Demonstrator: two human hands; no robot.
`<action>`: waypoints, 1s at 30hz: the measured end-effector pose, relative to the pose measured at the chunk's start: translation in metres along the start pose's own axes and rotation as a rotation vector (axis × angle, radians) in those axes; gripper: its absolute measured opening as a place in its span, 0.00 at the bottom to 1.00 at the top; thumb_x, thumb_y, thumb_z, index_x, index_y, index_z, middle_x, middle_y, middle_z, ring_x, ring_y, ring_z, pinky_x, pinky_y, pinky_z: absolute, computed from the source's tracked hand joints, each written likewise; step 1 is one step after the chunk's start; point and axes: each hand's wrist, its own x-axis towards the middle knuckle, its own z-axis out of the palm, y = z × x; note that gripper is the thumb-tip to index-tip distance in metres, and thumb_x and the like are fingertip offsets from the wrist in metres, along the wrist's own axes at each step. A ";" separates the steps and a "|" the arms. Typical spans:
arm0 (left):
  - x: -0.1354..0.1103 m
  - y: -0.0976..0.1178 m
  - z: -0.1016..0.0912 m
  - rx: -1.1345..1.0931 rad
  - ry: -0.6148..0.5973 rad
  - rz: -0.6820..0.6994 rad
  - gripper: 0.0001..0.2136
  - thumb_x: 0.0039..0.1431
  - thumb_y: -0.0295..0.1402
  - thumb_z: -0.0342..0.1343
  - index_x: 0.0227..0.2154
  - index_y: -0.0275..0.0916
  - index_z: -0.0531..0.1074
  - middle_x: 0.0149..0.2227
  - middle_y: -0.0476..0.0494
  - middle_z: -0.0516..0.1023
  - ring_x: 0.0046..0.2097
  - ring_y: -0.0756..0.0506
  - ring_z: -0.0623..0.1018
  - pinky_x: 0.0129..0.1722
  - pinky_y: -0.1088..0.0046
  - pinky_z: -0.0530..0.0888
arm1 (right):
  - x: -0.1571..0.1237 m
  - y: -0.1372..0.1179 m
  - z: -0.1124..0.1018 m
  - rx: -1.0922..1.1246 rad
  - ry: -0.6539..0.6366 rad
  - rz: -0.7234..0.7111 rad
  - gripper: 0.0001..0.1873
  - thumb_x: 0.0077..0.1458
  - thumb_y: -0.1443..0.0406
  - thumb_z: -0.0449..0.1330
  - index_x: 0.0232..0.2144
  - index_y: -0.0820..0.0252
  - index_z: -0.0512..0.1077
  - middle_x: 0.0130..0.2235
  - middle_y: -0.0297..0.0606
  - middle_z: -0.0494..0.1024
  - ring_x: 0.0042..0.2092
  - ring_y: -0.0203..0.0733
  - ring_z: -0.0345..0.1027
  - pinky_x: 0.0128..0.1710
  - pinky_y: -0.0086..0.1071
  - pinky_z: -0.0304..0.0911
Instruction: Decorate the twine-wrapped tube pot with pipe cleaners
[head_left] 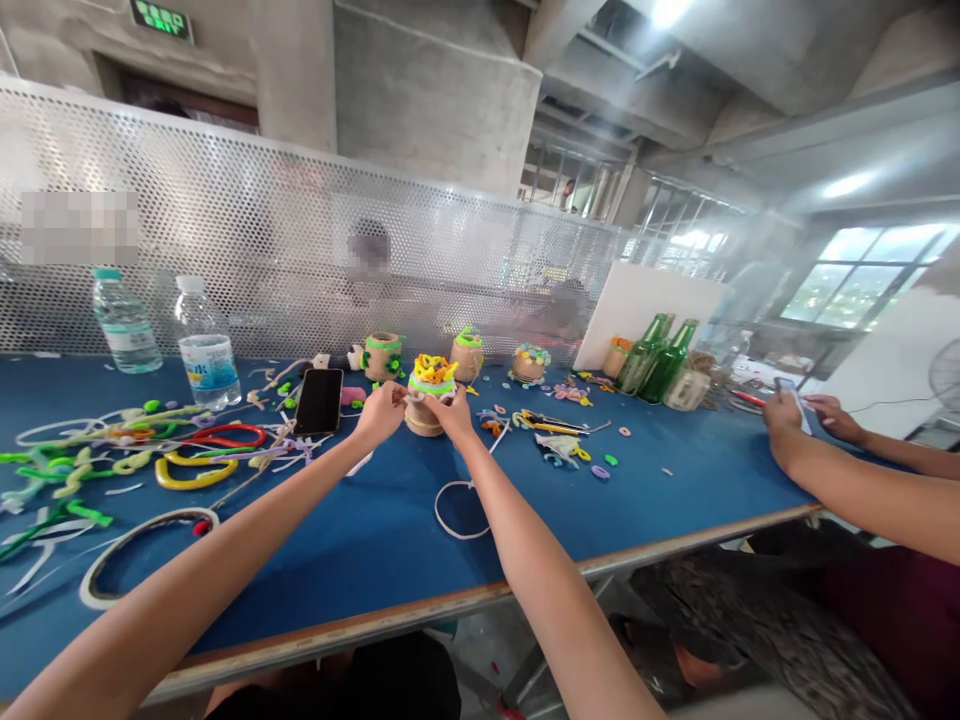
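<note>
My left hand (379, 410) and my right hand (452, 409) reach out over the blue table (360, 540). Both are closed on a small twine-wrapped pot (426, 400), one on each side. The pot stands upright and carries a green band and yellow pipe-cleaner loops on top. Both hands' fingers pinch at the pot's upper part, where pale twine runs between them. A loose loop of white cord (459, 510) lies on the table below my right forearm.
A black phone (319, 400) and two water bottles (206, 345) sit to the left, among scissors (199, 455) and pipe cleaners. Other decorated pots (384, 356) stand behind. Green glass bottles (654, 360) are at the right, where another person's hands (795, 415) hold a phone.
</note>
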 end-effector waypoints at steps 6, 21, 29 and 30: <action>-0.002 0.007 -0.015 0.195 -0.011 0.214 0.13 0.58 0.22 0.45 0.46 0.35 0.63 0.41 0.40 0.74 0.45 0.43 0.75 0.42 0.68 0.71 | 0.002 -0.003 -0.007 -0.003 -0.058 0.011 0.30 0.37 0.59 0.68 0.44 0.58 0.64 0.47 0.42 0.75 0.47 0.47 0.69 0.48 0.38 0.63; 0.007 0.028 -0.038 0.611 -0.180 0.585 0.11 0.58 0.20 0.45 0.36 0.34 0.71 0.41 0.37 0.71 0.45 0.41 0.72 0.46 0.66 0.70 | 0.004 -0.011 -0.014 0.074 -0.198 -0.075 0.44 0.33 0.62 0.71 0.54 0.58 0.59 0.51 0.44 0.73 0.50 0.46 0.69 0.49 0.37 0.64; -0.003 0.029 -0.040 0.614 -0.138 0.408 0.13 0.56 0.19 0.44 0.41 0.31 0.70 0.40 0.35 0.72 0.43 0.40 0.75 0.40 0.66 0.72 | 0.008 -0.004 -0.009 -0.049 -0.099 -0.110 0.35 0.34 0.61 0.71 0.47 0.58 0.65 0.45 0.41 0.76 0.49 0.47 0.69 0.48 0.37 0.65; -0.004 0.029 -0.039 0.603 -0.132 0.385 0.13 0.56 0.20 0.45 0.40 0.32 0.70 0.41 0.35 0.72 0.42 0.40 0.76 0.39 0.67 0.73 | 0.008 -0.003 -0.009 -0.062 -0.091 -0.112 0.35 0.35 0.61 0.70 0.47 0.58 0.65 0.45 0.40 0.76 0.49 0.47 0.69 0.48 0.38 0.65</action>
